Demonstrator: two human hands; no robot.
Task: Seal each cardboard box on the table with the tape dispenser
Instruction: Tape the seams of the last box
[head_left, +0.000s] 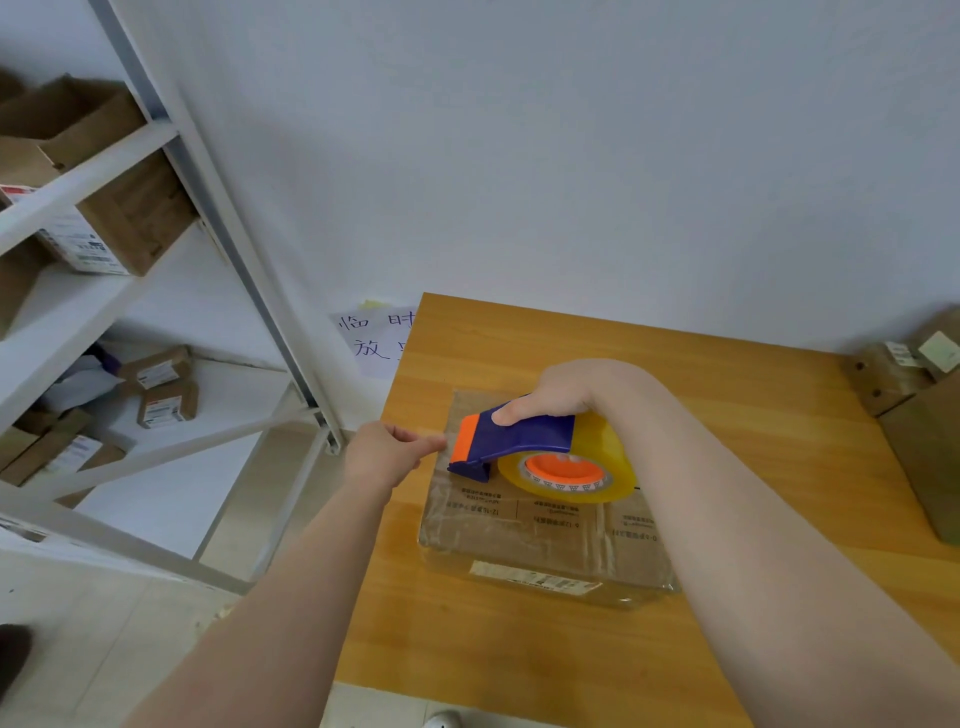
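Observation:
A flat cardboard box (540, 530) with clear tape strips across it lies on the wooden table (779, 431). Above its far left part my right hand (563, 389) grips the blue and orange tape dispenser (514, 439), which carries a yellowish roll of clear tape (608, 462) with an orange core. At the dispenser's orange blade end, my left hand (387, 452) pinches the loose end of clear tape (434, 436) just past the box's left edge.
More cardboard boxes (914, 395) stand at the table's right edge. A white metal shelf rack (171, 130) with several parcels fills the left side. A handwritten paper sign (376, 338) hangs on the wall behind the table's left corner.

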